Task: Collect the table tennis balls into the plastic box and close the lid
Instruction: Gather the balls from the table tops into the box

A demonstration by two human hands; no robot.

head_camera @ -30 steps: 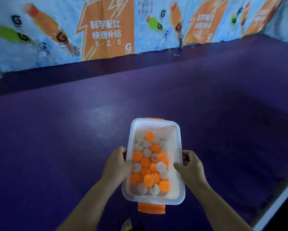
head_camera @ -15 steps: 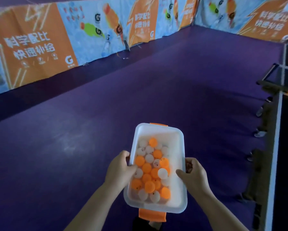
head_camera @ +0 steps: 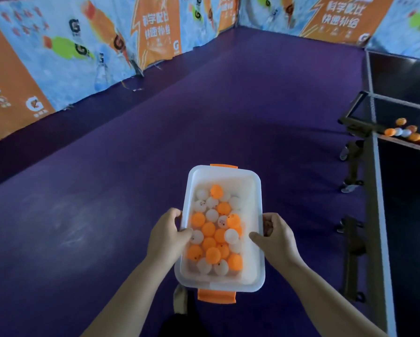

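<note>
Head view. Box [head_camera: 228,177]: rectangular, translucent white plastic, rounded corners, smooth walls, top open. It is held in the air above the floor [head_camera: 131,190], long axis pointing away from the person. An orange latch [head_camera: 216,296] hangs at the near short end; a second orange latch [head_camera: 223,165] shows at the far short end.

Balls [head_camera: 214,229]: small smooth spheres, orange and white mixed, piled in the box toward its near end and left wall. Some carry small dark print.

Left hand [head_camera: 167,235]: grips the left long rim, thumb over the rim and inside the box, fingers curled at the outer wall. Right hand [head_camera: 276,237]: grips the right long rim in the same way, thumb inside, fingers curled outside. Both forearms are bare.

Floor: matte purple, with faint pale scuffs at left. Banners [head_camera: 58,57]: printed panels, orange and pale blue, standing along the far and left edges of the floor.

Table [head_camera: 403,215]: dark flat top with a white edge line, at right, on a frame with castors [head_camera: 347,188]. A loose group of balls [head_camera: 408,135], orange and white, lies on it, well apart from the box.
</note>
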